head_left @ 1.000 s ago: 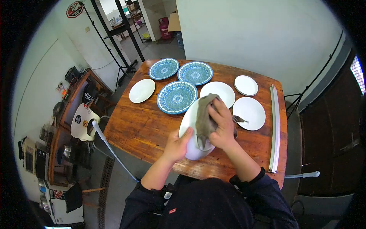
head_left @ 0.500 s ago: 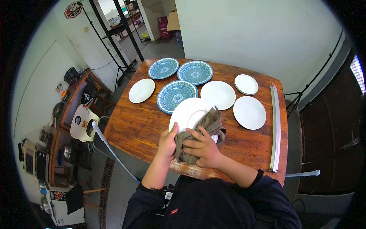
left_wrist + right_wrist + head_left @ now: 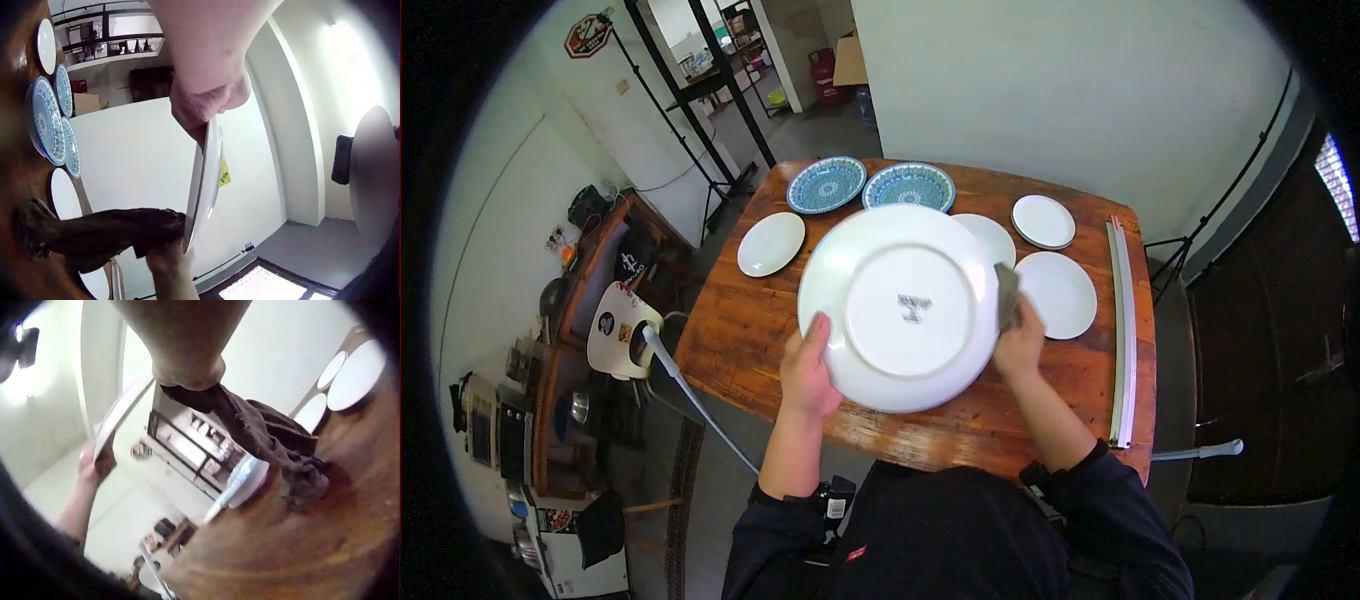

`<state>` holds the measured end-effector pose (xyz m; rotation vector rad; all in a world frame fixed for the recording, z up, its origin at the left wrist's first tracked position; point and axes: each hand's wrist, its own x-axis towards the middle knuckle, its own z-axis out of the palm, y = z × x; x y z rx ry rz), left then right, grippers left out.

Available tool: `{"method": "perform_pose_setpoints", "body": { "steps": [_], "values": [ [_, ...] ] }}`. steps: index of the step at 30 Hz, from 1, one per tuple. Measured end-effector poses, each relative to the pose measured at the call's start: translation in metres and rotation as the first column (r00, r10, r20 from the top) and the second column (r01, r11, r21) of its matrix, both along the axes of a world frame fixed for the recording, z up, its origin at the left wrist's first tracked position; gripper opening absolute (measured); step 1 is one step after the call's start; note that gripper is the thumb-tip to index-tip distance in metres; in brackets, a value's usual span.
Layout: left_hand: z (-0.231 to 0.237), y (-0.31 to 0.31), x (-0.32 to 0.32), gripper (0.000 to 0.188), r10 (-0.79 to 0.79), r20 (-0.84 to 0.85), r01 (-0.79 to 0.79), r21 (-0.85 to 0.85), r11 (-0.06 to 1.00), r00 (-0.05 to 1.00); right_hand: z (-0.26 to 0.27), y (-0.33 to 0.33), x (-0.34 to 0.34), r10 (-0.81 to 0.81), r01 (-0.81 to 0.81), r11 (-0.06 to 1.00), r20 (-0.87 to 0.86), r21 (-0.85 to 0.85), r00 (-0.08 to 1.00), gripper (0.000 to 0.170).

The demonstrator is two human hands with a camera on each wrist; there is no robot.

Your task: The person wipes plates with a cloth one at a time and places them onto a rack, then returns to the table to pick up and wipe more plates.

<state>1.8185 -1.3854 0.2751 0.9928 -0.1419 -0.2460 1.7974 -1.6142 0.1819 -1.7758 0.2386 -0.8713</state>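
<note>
A large white plate (image 3: 910, 375) is held up over the table, its underside with a dark stamp turned toward the head camera. My left hand (image 3: 808, 375) grips its left edge, thumb lying on the underside. At the opposite edge, my right hand (image 3: 1021, 345) holds a grey-brown cloth (image 3: 1006, 290) against the rim. In the left wrist view the plate (image 3: 201, 181) appears edge-on, and the cloth (image 3: 112, 234) trails down toward the tabletop. The right wrist view shows the bunched cloth (image 3: 262, 431) hanging from the right hand, its lower end at the wood.
Blue patterned dishes (image 3: 827, 185) stand at the back of the wooden table (image 3: 730, 330); one (image 3: 49, 119) is hidden behind the raised plate in the head view. White plates lie left (image 3: 771, 244) and right (image 3: 1057, 295). A long metal strip (image 3: 1120, 340) runs along the right edge.
The plate has been raised and turned so its whole underside faces up toward the head. The right hand with the cloth has moved from the plate's lower face to its right rim.
</note>
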Motion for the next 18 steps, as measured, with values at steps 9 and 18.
{"method": "perform_pose_setpoints", "body": {
  "steps": [9,18],
  "values": [
    [0.004,-0.015,-0.022,0.026,-0.121,-0.003,0.121,0.033,0.992,0.993,0.057,0.001,-0.008,0.349,-0.264,0.869,0.141,-0.418,0.926,0.034],
    [-0.012,-0.037,-0.027,0.025,-0.038,0.012,0.035,0.187,0.982,0.999,0.065,0.043,-0.038,0.410,-0.400,0.526,-0.189,-0.750,0.892,0.047]
  ]
}}
